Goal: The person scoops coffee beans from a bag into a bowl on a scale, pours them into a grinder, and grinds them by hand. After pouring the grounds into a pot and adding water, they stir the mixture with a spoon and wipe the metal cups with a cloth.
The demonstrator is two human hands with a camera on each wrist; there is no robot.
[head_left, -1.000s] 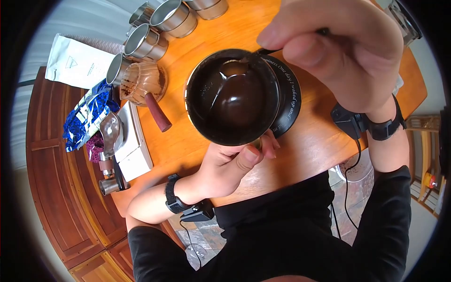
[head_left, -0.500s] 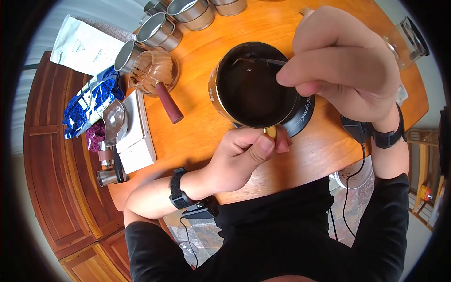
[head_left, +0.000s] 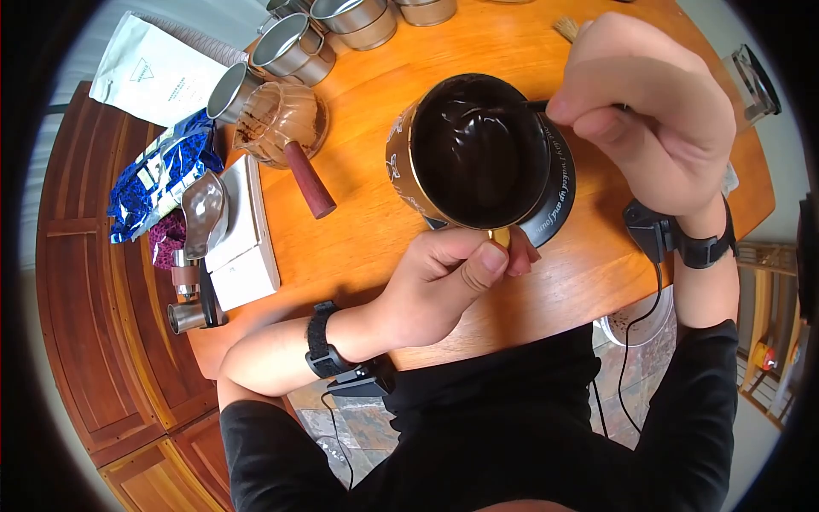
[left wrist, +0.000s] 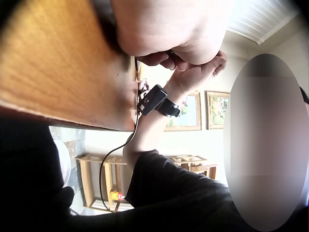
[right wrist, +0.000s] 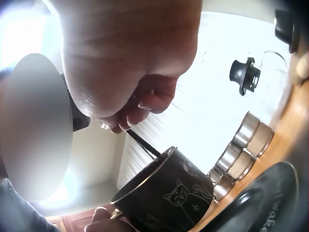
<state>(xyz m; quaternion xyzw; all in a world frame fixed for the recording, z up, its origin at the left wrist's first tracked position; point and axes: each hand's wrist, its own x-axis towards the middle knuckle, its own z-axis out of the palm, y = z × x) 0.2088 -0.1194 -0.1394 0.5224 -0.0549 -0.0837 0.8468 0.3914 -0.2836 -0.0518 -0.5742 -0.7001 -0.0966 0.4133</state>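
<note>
A black mug (head_left: 479, 158) of dark liquid is raised over a black saucer (head_left: 559, 192) with white lettering. The left hand (head_left: 439, 290) grips its gold handle (head_left: 500, 236), thumb on top. Above the mug's right rim, the right hand (head_left: 653, 119) pinches a thin dark stirrer (head_left: 537, 106), whose far end is inside the mug. In the right wrist view the mug (right wrist: 169, 193) tilts, showing a white cat drawing, and the stirrer (right wrist: 142, 143) slants in from the curled fingers of the right hand (right wrist: 130, 63). The left wrist view hides the mug behind the left hand (left wrist: 174, 24).
Left of the mug stand a ribbed glass dripper (head_left: 281, 119) with a dark red handle, a white scale (head_left: 243, 247), a blue bag (head_left: 166, 171) and a white bag (head_left: 158, 72). Several metal cups (head_left: 294, 51) line the back. A brush (head_left: 566, 29) and glass pot (head_left: 751, 85) are behind the right hand.
The mug and left hand have shifted right in the head view. The right hand has moved lower and right, with the stirrer still in the mug, and the liquid's surface has changed shape.
</note>
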